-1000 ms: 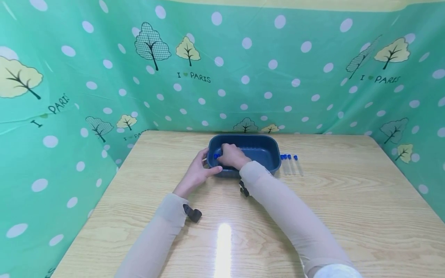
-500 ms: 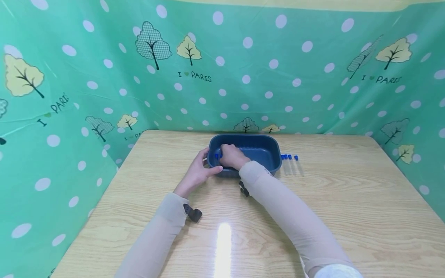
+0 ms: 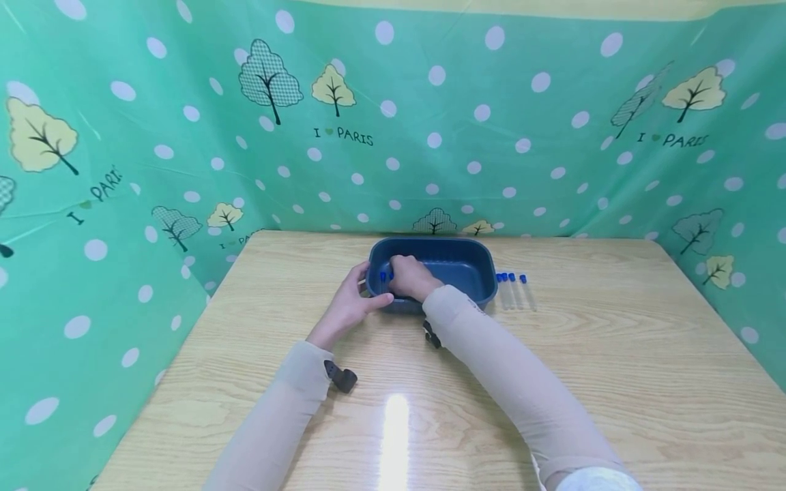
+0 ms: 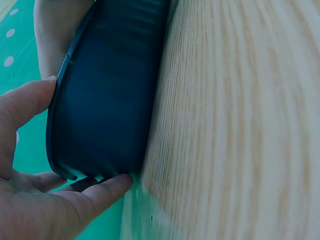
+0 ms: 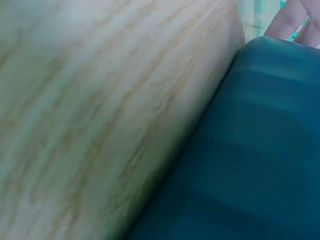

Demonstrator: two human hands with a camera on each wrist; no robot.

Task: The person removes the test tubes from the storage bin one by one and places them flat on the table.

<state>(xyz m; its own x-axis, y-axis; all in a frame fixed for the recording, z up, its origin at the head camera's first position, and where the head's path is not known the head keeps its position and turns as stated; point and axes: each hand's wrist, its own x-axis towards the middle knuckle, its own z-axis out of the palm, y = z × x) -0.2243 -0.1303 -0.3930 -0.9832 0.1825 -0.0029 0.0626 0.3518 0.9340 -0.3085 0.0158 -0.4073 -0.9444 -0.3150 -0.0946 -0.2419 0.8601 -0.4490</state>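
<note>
A dark blue rectangular basin [image 3: 467, 273] stands at the far side of the table. My left hand [image 3: 346, 305] holds its near left corner; in the left wrist view the thumb [image 4: 35, 100] touches the rim and the fingers lie along the end wall. My right hand [image 3: 411, 276] reaches down into the basin's left part, fingers curled at a clear tube with a blue cap [image 3: 391, 275]. Its fingertips are hidden in the head view. Left of it in the basin is another blue-capped tube [image 3: 383, 277]. The right wrist view shows only the basin's outer wall [image 5: 250, 165] and fingers beyond.
Several clear tubes with blue caps [image 3: 523, 279] lie side by side on the wooden table [image 3: 614, 354], just right of the basin. Behind and to the left hangs a green dotted curtain [image 3: 393, 164]. Bright light reflects off the near tabletop.
Inside the basin, the blue cap by my right fingers has shifted slightly right, apart from the other cap. My left hand and the basin have stayed put.
</note>
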